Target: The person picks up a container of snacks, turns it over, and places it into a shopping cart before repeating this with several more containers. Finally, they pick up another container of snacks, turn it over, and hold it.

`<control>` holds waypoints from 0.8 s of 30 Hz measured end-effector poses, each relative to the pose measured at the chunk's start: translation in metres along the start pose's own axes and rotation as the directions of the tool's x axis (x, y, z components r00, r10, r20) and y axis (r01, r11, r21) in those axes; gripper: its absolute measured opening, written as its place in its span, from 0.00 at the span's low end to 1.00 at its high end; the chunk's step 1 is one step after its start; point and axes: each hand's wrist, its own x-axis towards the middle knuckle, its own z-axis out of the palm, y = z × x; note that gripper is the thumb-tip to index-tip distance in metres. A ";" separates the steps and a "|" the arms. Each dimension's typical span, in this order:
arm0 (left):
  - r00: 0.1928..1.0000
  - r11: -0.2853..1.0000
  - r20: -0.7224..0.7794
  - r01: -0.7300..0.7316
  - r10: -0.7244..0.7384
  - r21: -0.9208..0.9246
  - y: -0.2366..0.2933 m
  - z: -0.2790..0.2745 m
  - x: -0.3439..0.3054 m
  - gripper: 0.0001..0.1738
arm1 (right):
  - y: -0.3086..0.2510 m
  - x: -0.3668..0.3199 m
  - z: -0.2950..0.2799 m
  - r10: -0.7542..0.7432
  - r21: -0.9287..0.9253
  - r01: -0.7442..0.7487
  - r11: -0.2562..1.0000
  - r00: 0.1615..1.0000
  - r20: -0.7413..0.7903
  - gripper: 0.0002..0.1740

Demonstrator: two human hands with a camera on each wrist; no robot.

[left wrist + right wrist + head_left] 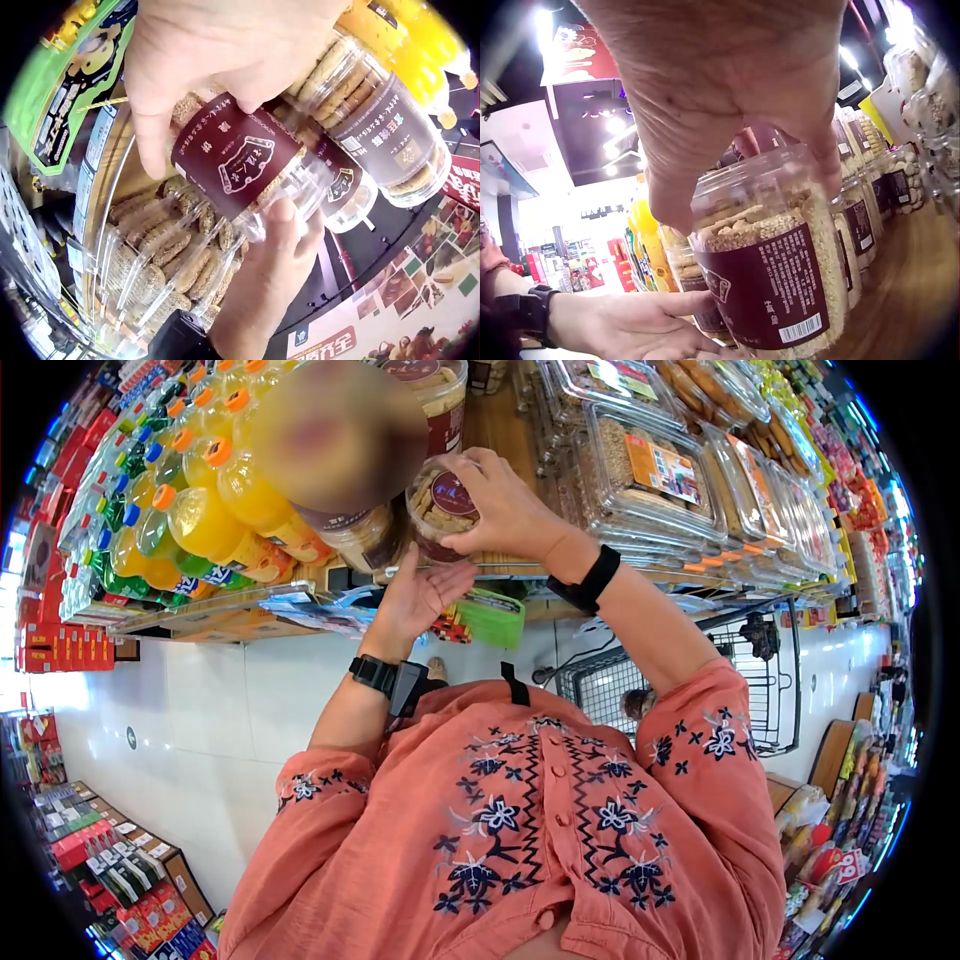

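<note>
My right hand (515,510) grips a clear plastic jar of sesame biscuits (436,520) by its lid end, fingers and thumb spread around it. A maroon label with pale print wraps the jar, and its barcode faces the right wrist camera. My left hand (425,598) lies palm up with extended fingers at the jar's lower side. In the right wrist view, the left hand (641,319) is beside the label (769,289), fingertips near the base. More biscuit jars (382,127) stand close by; one in the head view is partly covered by a blurred patch.
Orange drink bottles (205,520) crowd the shelf to the left. Stacked clear boxes of baked goods (640,480) fill the right side. A green package (492,618) hangs at the shelf's front edge. Behind my right arm stands a wire shopping cart (610,675) on the pale floor (190,710).
</note>
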 end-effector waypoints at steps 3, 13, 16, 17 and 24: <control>1.000 1.000 -0.022 -0.012 0.012 -0.005 0.004 -0.007 0.005 0.49 | 0.006 0.000 0.010 -0.009 0.000 0.009 1.000 1.000 -0.006 0.55; 0.992 0.998 -0.114 -0.062 0.063 0.011 0.003 -0.005 0.002 0.42 | 0.001 -0.005 0.012 0.113 0.070 -0.112 0.991 0.994 -0.012 0.56; 0.989 0.998 -0.138 -0.063 0.059 -0.026 0.006 -0.008 0.007 0.40 | 0.001 -0.003 0.014 0.127 0.063 -0.126 0.990 0.992 -0.013 0.55; 0.988 0.997 -0.143 -0.062 0.055 -0.044 0.006 -0.008 0.009 0.40 | 0.002 -0.003 0.015 0.126 0.064 -0.124 0.990 0.992 -0.018 0.55; 0.986 0.995 -0.141 -0.094 0.091 -0.017 0.005 -0.012 0.009 0.36 | -0.004 -0.006 0.017 0.099 0.062 -0.096 0.993 0.994 -0.054 0.54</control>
